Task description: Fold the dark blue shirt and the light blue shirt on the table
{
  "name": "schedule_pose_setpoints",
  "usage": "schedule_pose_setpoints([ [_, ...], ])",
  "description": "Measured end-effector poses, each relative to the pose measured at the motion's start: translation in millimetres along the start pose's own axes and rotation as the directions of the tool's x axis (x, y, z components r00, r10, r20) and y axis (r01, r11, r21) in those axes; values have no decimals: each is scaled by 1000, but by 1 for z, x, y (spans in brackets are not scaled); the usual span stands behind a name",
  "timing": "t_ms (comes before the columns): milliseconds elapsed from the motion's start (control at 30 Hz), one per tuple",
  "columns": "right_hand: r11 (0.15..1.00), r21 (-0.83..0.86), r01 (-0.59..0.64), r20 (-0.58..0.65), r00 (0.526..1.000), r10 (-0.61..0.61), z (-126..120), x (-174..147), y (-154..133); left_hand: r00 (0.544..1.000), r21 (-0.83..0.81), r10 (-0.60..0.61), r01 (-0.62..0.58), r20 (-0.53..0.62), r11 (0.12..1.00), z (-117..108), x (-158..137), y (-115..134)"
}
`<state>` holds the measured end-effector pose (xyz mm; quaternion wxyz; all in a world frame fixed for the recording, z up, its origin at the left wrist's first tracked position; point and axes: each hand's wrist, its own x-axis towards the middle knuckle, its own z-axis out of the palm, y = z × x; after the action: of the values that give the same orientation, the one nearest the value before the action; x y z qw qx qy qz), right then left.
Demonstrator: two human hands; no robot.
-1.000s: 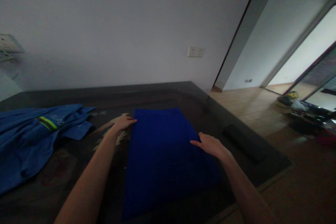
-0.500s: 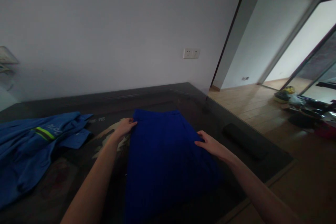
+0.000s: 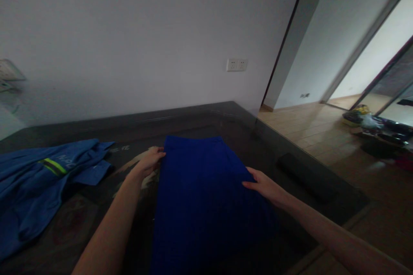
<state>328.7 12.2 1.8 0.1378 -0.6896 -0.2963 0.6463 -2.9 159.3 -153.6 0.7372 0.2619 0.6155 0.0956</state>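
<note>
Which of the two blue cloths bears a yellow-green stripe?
The crumpled blue garment at the left, with pale lettering beside its stripe; the deep-blue cloth between the left hand and right hand shows none.

The cloth (image 3: 200, 189) lies on the desk (image 3: 258, 142), between the left hand (image 3: 150, 160) and the right hand (image 3: 264, 186). Left of it on the desk rests a garment (image 3: 35, 200); right of it, an oblong item (image 3: 303, 176). Behind stands the wall (image 3: 135, 43), bearing a socket (image 3: 237, 65). Beyond the desk's right side, a heap (image 3: 380, 131) sits on the floor (image 3: 300, 131).
</note>
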Motion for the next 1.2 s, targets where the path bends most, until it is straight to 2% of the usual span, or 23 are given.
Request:
schedule_pose_setpoints([
  [67, 988, -137, 78, -30, 996, -83, -4, 6, 3, 1000, -8, 10, -11, -20, 1000, 2, 2, -1],
  [167, 905, -383, 187, -85, 968, -237, -19, 21, 6, 997, -37, 17, -20, -71, 999, 9, 8, -4],
  [267, 835, -503, 224, -78, 950, -301, -43, 42, 5, 992, -52, 28, -35, -127, 998, 19, 17, -7],
  [467, 793, -558, 246, 15, 958, -286, -101, 85, -20, 982, -55, 85, -95, -168, 994, 52, 41, -2],
  [600, 780, -597, 189, 2, 972, -234, -145, 108, -36, 986, -64, 102, -111, -136, 992, 86, 62, 9],
  [767, 768, -625, 137, -46, 976, -212, -201, 126, -41, 987, -24, 127, -130, -101, 991, 135, 101, 22],
  [933, 726, -686, 44, -161, 964, -211, -254, 139, -28, 984, 16, 165, -164, -68, 986, 186, 144, 43],
  [1100, 737, -672, 72, -191, 945, -266, -303, 149, 2, 975, 67, 217, -213, -49, 975, 232, 179, 61],
  [1200, 757, -650, 66, -224, 935, -274, -325, 148, 18, 961, 115, 269, -262, -55, 958, 252, 195, 67],
])
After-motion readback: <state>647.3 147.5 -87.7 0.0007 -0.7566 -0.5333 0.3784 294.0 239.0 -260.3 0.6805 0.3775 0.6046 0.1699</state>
